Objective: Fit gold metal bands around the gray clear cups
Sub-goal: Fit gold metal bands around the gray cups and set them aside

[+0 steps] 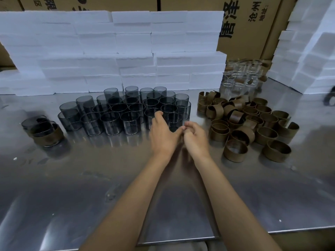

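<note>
Several gray clear cups (126, 109) stand packed together on the steel table (72, 178), at the middle back. A heap of gold metal bands (250, 122) lies to their right. At the far left stand a few gray cups wearing gold bands (48, 132). My left hand (163, 134) hovers just before the nearest gray cup (175, 119), fingers bent loosely toward its rim and thumb stretched right. My right hand (196, 137) is beside it with fingers loosely curled, touching the left thumb. I see nothing held in either hand.
White foam blocks (116, 51) are stacked like a wall behind the cups, and more foam (311, 57) rises at the right. Colourless glass cups (243, 77) stand at the back right. Cardboard boxes (253, 24) fill the background. The table's front edge (181, 240) is near me.
</note>
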`<action>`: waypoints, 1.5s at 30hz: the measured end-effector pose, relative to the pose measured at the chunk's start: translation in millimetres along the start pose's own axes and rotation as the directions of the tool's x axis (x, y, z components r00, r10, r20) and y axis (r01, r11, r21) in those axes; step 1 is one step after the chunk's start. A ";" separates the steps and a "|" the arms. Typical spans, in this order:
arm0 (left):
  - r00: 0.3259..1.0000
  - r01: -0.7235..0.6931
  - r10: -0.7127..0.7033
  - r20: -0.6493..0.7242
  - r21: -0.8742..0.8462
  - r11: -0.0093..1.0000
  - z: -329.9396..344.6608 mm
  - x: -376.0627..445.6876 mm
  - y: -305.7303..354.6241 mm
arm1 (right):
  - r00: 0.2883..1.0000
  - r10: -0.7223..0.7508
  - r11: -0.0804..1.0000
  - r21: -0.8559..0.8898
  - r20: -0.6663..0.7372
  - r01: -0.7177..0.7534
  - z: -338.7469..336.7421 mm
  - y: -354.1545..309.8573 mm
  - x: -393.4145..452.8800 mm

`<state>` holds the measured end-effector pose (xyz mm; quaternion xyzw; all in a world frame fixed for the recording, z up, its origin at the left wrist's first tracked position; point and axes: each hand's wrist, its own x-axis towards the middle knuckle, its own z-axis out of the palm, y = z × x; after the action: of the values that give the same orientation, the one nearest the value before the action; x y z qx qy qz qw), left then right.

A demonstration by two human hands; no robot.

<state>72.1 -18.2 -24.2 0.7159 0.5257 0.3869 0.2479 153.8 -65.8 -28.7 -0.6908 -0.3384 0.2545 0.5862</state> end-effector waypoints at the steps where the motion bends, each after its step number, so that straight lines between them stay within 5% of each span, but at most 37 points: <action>1: 1.000 0.007 -0.008 -0.016 -0.022 1.000 1.1 1.6 -0.9 | 1.000 -0.003 1.000 -0.025 0.001 0.003 0.5 0.1 -0.7; 6: 0.988 0.141 -0.107 0.108 -0.387 0.911 -14.2 9.3 -6.6 | 0.997 0.075 0.955 0.289 -0.029 -0.063 -8.1 -3.9 3.6; 9: 0.949 0.224 -0.020 0.314 -0.630 0.743 -33.9 9.6 -8.4 | 0.958 0.174 0.743 0.608 0.229 -0.280 -18.5 -10.6 0.5; 11: 0.913 0.249 0.081 0.401 -0.702 0.667 -41.7 7.1 -7.2 | 0.882 0.133 0.622 0.656 0.451 -0.429 -26.8 -14.5 -6.3; 14: 0.869 0.251 0.178 0.461 -0.723 0.643 -49.1 6.5 -7.0 | 0.779 0.051 0.595 0.607 0.625 -0.527 -33.9 -18.7 -10.6; 17: 0.844 0.240 0.207 0.494 -0.694 0.678 -52.2 4.8 -6.4 | 0.788 0.054 0.634 0.588 0.614 -0.502 -32.6 -21.7 -9.2; 23: 0.923 0.247 0.086 0.375 -0.749 0.614 -49.7 2.8 -0.8 | 0.885 -0.016 0.518 0.760 0.466 -0.391 -25.4 -19.4 -8.0; 32: 0.951 0.250 -0.027 0.307 -0.717 0.651 -38.2 -5.0 8.7 | 0.965 -0.101 0.749 0.657 0.243 -0.087 -11.3 -20.0 -13.0; 36: 0.931 0.287 0.027 0.364 -0.776 0.562 -45.3 -2.6 5.1 | 0.927 -0.011 0.696 0.668 0.375 -0.262 -17.2 -23.3 -14.3; 40: 0.883 0.308 0.136 0.449 -0.774 0.553 -53.2 1.8 2.6 | 0.787 0.096 0.589 0.603 0.609 -0.538 -25.9 -24.7 -16.4; 42: 0.849 0.325 0.178 0.498 -0.758 0.566 -55.3 1.2 2.2 | 0.745 0.067 0.578 0.582 0.664 -0.572 -27.1 -24.2 -17.4; 45: 0.844 0.332 0.186 0.502 -0.764 0.554 -55.7 0.9 2.4 | 0.775 0.032 0.562 0.630 0.631 -0.536 -25.5 -25.8 -18.7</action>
<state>28.3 -21.0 10.0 0.5664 0.2210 0.3632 0.7060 156.6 -94.3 0.5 -0.3054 -0.2235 0.6592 0.6498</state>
